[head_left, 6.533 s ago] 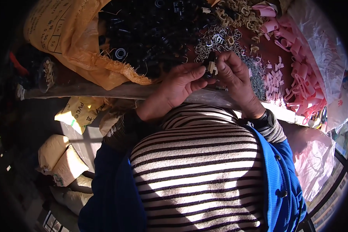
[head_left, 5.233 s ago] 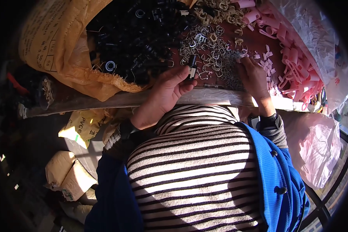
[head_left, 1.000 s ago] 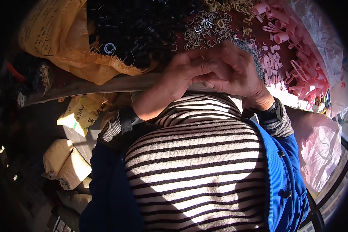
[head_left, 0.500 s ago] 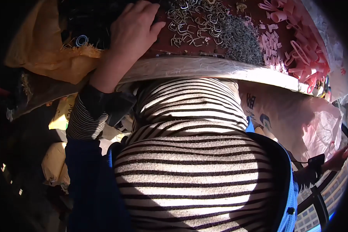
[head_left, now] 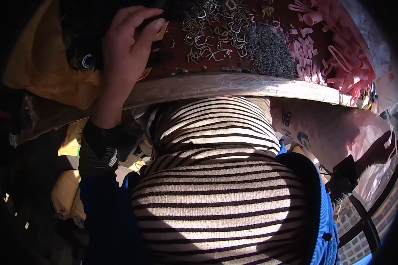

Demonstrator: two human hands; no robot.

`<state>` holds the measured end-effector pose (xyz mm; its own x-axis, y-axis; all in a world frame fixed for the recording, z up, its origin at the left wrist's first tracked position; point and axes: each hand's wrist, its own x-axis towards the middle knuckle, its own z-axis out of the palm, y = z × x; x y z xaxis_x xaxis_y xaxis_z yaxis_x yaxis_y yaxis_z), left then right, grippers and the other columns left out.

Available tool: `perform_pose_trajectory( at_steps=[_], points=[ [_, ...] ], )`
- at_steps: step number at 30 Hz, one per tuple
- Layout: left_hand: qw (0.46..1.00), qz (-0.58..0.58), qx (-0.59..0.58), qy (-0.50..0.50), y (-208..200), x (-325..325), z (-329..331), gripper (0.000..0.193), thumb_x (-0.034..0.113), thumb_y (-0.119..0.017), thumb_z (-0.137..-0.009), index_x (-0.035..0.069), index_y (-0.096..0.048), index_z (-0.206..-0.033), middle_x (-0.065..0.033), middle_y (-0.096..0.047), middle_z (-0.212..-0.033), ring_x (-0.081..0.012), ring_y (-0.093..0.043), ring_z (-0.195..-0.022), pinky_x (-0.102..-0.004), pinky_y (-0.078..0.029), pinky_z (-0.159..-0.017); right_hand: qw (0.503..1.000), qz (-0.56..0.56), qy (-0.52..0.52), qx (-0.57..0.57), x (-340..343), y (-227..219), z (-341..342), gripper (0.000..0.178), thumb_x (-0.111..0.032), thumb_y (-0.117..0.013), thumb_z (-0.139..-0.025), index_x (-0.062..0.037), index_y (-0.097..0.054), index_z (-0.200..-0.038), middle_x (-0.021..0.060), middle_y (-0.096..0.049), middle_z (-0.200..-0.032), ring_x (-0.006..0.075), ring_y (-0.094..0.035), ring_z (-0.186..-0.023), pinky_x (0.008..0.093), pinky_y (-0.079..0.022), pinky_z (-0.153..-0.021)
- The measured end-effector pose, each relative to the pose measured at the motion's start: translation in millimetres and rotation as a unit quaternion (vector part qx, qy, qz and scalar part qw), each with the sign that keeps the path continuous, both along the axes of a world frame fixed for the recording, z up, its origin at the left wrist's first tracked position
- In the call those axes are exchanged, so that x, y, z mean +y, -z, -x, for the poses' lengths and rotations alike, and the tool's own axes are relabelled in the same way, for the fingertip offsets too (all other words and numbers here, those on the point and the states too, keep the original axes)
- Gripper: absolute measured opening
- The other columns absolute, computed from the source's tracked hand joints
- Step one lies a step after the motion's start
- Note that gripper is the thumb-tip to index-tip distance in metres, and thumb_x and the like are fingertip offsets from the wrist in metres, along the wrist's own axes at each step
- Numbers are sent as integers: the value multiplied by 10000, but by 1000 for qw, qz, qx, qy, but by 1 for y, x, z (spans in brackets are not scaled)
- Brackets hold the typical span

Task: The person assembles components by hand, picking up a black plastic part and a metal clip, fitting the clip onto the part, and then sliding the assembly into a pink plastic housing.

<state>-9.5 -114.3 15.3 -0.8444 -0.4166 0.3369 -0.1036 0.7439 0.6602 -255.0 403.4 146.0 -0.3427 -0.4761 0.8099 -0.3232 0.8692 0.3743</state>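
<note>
My left hand (head_left: 127, 48) hovers at the left part of the dark red tabletop (head_left: 172, 57). Its fingers are curved, with thumb and index tips apart and nothing visible between them. A small tan piece (head_left: 162, 31) shows right beside the thumb; whether they touch I cannot tell. Nearest on the right lies a spread of bent metal hooks or clips (head_left: 216, 33), then a heap of tiny grey metal parts (head_left: 269, 51). My right hand (head_left: 378, 150), dark in shadow, is at the far right over a pinkish plastic bag (head_left: 323, 128); its fingers cannot be made out.
Small pink pieces (head_left: 305, 55) and pink plastic loops (head_left: 351, 66) cover the table's right end. A plastic-wrapped edge (head_left: 208, 85) runs along the front. An orange-brown woven sack (head_left: 53, 84) hangs at the left, and a tan bag (head_left: 66, 194) lies below it.
My left hand has drawn left and turned, its fingers curling and baring the tan piece. My right hand has moved up and inward over the plastic bag. The view has shifted slightly.
</note>
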Motion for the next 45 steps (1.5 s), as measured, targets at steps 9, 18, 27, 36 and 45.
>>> perform_pose_trajectory(
  at_steps=[9, 18, 27, 36, 45],
  points=[
    [847, -518, 122, -6, 1, 2, -44, 242, 8, -612, -714, 31, -514, -934, -43, -505, -934, -86, -502, -803, -206, -424, -730, 802, -86, -412, -423, -278, 114, -77, 180, 0, -586, -635, -50, -562, -806, 69, -533, -783, 237, -502, -719, 324, -404, -613],
    [729, -674, 116, -24, -10, -7, -49, 290, 34, -515, -783, 21, -426, -1058, -76, -519, -948, -152, -536, -832, -260, -444, -767, 755, -116, -407, -500, -306, 136, -100, 112, -38, -595, -645, -46, -540, -743, 67, -498, -701, 247, -494, -646, 325, -397, -558],
    [694, -712, 101, 4, -15, -16, -51, 306, 132, -433, -849, 10, -377, -1124, -117, -503, -1046, -229, -544, -916, -288, -446, -794, 744, -71, -351, -564, -312, 132, -117, 99, -41, -584, -653, -34, -520, -729, 88, -474, -685, 266, -490, -603, 337, -407, -528],
    [627, -768, 123, 28, -13, -2, -56, 327, 75, -436, -836, 17, -356, -1148, -133, -488, -1068, -263, -518, -970, -326, -432, -835, 729, -93, -340, -587, -319, 127, -123, 106, -45, -575, -661, -21, -494, -725, 100, -462, -696, 265, -505, -573, 320, -411, -513],
    [597, -799, 22, 74, -7, 20, -42, 407, 62, -394, -802, 9, -317, -1198, -144, -497, -1019, -239, -539, -893, -289, -468, -735, 614, 75, -446, -647, -341, 104, -128, 87, 1, -580, -685, 2, -511, -739, 69, -495, -673, 183, -506, -577, 280, -399, -504]
  ],
)
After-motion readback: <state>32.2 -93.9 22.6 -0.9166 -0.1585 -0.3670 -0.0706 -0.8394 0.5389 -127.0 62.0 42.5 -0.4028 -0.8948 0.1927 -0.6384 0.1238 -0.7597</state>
